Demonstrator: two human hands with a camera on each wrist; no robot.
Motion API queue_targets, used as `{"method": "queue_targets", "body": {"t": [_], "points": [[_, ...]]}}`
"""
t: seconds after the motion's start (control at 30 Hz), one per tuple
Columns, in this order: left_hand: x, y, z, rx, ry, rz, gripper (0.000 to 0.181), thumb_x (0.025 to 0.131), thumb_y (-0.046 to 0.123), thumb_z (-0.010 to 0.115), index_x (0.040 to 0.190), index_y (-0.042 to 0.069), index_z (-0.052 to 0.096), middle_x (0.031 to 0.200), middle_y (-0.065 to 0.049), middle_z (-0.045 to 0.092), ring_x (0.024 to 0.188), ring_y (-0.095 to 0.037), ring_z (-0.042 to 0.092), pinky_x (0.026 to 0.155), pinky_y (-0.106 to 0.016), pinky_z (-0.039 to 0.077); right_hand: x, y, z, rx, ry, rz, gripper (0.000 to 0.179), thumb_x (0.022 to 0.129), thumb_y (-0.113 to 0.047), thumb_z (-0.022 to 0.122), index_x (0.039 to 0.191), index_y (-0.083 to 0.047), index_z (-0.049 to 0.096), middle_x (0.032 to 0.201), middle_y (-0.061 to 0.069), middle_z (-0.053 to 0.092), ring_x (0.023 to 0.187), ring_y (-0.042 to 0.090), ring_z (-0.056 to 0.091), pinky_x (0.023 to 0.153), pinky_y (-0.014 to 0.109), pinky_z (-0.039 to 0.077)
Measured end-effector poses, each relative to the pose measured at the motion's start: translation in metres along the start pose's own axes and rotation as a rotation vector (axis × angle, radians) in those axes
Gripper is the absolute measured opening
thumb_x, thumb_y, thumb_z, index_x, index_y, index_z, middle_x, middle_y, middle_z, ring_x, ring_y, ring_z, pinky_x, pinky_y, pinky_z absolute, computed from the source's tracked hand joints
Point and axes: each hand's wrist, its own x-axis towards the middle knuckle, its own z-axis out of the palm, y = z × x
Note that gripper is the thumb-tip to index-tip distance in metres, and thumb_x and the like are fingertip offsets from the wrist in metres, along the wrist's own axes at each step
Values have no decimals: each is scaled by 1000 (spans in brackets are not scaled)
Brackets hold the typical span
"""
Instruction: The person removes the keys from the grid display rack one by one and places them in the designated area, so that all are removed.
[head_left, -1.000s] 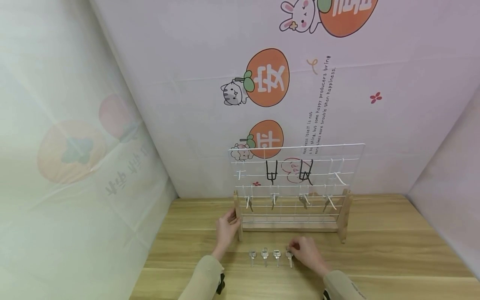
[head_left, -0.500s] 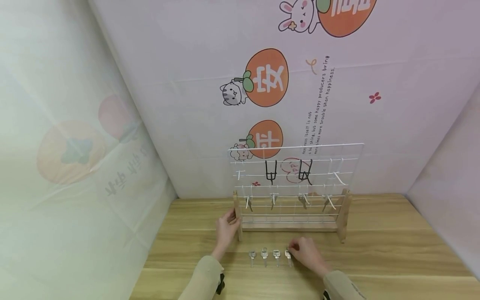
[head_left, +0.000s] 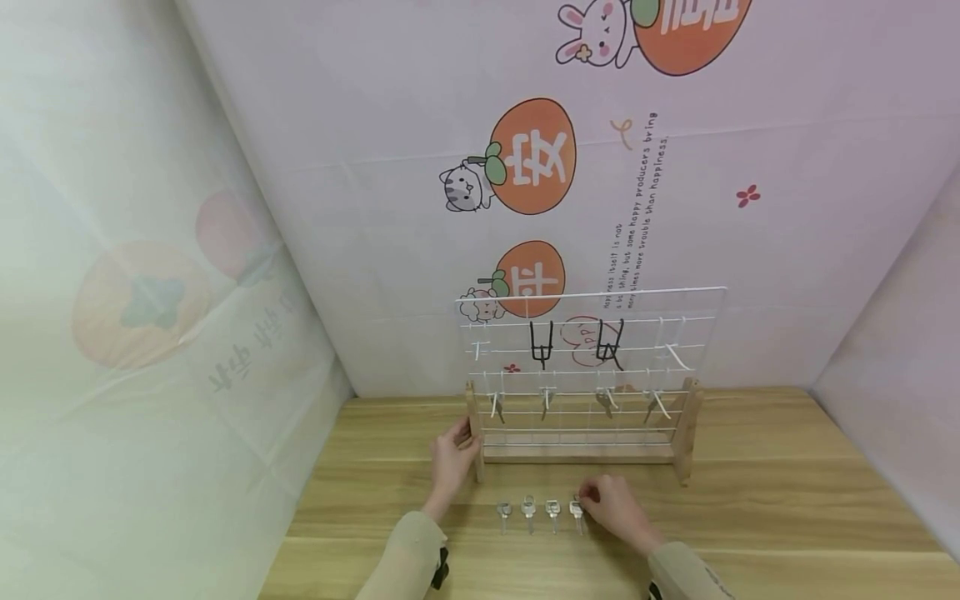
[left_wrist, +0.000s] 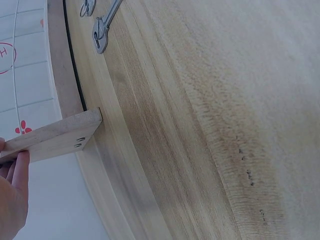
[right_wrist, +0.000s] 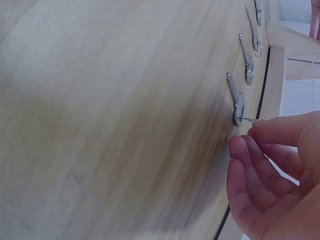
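My left hand [head_left: 453,457] grips the left wooden upright [left_wrist: 65,132] of a white wire-grid rack [head_left: 592,292]. Thumb and fingers lie on either side of that board. Down on the table, my right hand [head_left: 615,504] pinches a small metal ring or wire at the head of the rightmost silver key [right_wrist: 237,107]; the other fingers are curled. The key still lies flat, its blade towards me. Further silver keys [head_left: 552,508] lie to its left in a row in front of the rack.
Several white hooks [head_left: 657,404] with keys [head_left: 604,402] hang on the lower grid. Higher up are two black hooks [head_left: 542,346] and white hooks at the sides. A wooden crossbar [head_left: 577,454] joins the uprights. A printed cloth [head_left: 420,233] stands behind the table.
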Motion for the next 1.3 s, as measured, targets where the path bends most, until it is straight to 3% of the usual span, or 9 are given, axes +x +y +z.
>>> {"method": "queue_targets", "body": {"t": [0.23,0.43,0.6,0.8,1.13,1.3], "points": [[-1,-1,0,16,-3,10,39,86,-4,71,123,-12,61,116,-32,68,105,-42,70,85,-33,65,2,-5,-8,65,-16,-2,7,79,2,74,82,-4,71,73,2,71,59,4,58,49,11,49],[0,-1,0,13,-3,9,39,86,-4,71,122,-13,61,116,-32,68,105,-42,70,85,-32,65,9,-20,-16,88,4,-41,7,80,-1,73,86,-3,72,78,5,72,65,4,61,54,12,54],[0,0,-1,3,-10,2,39,87,-3,71,123,-12,61,116,-32,68,106,-42,70,86,-32,64,14,-35,-21,53,58,-106,7,81,-2,75,85,-8,72,78,6,72,66,4,62,55,10,54],[-1,0,-1,9,-11,3,39,86,-3,71,123,-12,61,117,-32,67,106,-42,70,86,-33,64,22,-55,-23,46,128,-120,12,83,-2,74,86,-14,71,81,2,73,66,2,61,56,9,52],[0,-5,0,-1,-13,3,38,87,-2,71,123,-11,62,116,-32,68,105,-42,70,87,-35,64,34,-83,-16,168,297,-232,11,82,1,75,90,-7,73,83,6,73,68,9,66,59,10,57],[0,-5,0,-3,-11,6,38,86,-4,71,123,-10,62,116,-31,68,105,-42,70,86,-34,64,43,-94,-10,216,317,-214,10,85,-3,75,94,-6,73,87,6,74,71,14,68,63,13,59]]}}
